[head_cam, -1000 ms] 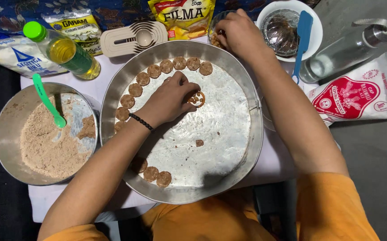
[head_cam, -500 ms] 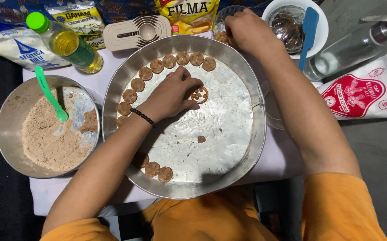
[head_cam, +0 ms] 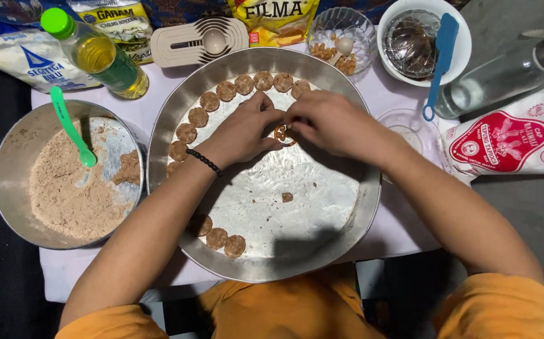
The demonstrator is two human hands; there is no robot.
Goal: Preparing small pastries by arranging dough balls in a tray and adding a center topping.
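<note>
a table (head_cam: 404, 232) with a pale cloth carries everything, and the biggest thing on it is a large round metal tray (head_cam: 259, 267), its floor dusted white. along the tray's far and left rim runs an arc of small brown dough discs (head_cam: 222, 94), with three more near the front edge (head_cam: 217, 237) and one loose crumb (head_cam: 287, 197) alone near the middle. left of the tray sits a metal bowl (head_cam: 8, 182) of tan crumbly dough, a green spoon (head_cam: 71, 129) leaning in it. beyond that bowl stands a bottle of yellow oil with a green cap (head_cam: 96, 53), and at the right edge lies a clear bottle (head_cam: 504, 69) on its side above a red-and-white packet (head_cam: 510, 141). at the far side there is a white bowl (head_cam: 463, 44) holding a blue spatula (head_cam: 441, 63), a small glass bowl of nuts (head_cam: 341, 34), and a beige set of nested measuring spoons (head_cam: 197, 41). both hands meet over the tray's upper middle — the left hand (head_cam: 244, 129), with a dark bead bracelet (head_cam: 204, 161) at its wrist, has its fingers curled and pressed together beside one dough disc (head_cam: 283, 133), while the right hand (head_cam: 328, 122) pinches at that same disc with its fingertips. the disc lies on the tray floor just inside the arc, between the two hands and touching both.
</note>
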